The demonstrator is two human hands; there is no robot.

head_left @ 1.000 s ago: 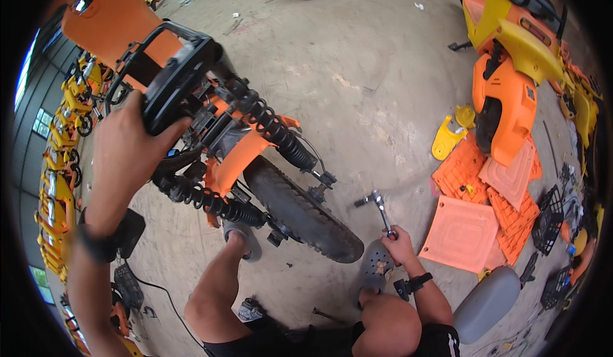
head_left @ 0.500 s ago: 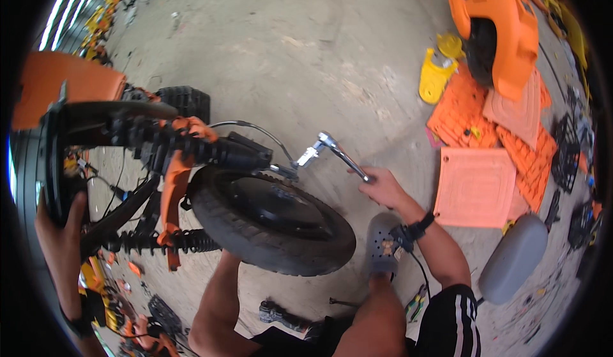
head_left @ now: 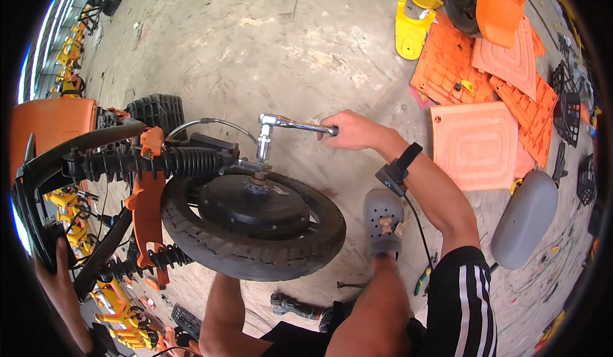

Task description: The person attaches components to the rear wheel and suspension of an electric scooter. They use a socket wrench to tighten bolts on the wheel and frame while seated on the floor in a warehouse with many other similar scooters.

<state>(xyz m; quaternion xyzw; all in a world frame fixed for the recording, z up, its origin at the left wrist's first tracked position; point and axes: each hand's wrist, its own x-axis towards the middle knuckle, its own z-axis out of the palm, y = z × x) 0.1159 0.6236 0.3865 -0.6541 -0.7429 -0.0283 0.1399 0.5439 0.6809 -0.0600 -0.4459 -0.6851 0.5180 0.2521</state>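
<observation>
My right hand point(head_left: 350, 131) is closed around the handle end of a chrome ratchet wrench point(head_left: 295, 125). A long socket point(head_left: 264, 143) points down from its head onto the axle end of the wheel point(head_left: 255, 264), which has a black hub point(head_left: 252, 204). A cable point(head_left: 220, 122) curves to the axle beside the socket. Far left, in shadow, my left hand point(head_left: 54, 255) grips a black frame tube point(head_left: 39, 220); its fingers are partly hidden. Between frame and wheel run black spring shock absorbers point(head_left: 153, 162) and an orange bracket point(head_left: 148, 210).
Orange panels point(head_left: 476, 143), yellow plastic parts point(head_left: 412, 31) and a grey seat point(head_left: 525, 220) lie on the right. A black power tool point(head_left: 297, 307) rests between my legs, with green-handled pliers point(head_left: 421, 282) by my right leg. Yellow parts point(head_left: 118, 306) are scattered at lower left.
My right hand has swung the ratchet up and left in view, and the socket now stands upright over the axle. The view has shifted; the left hand still grips the frame.
</observation>
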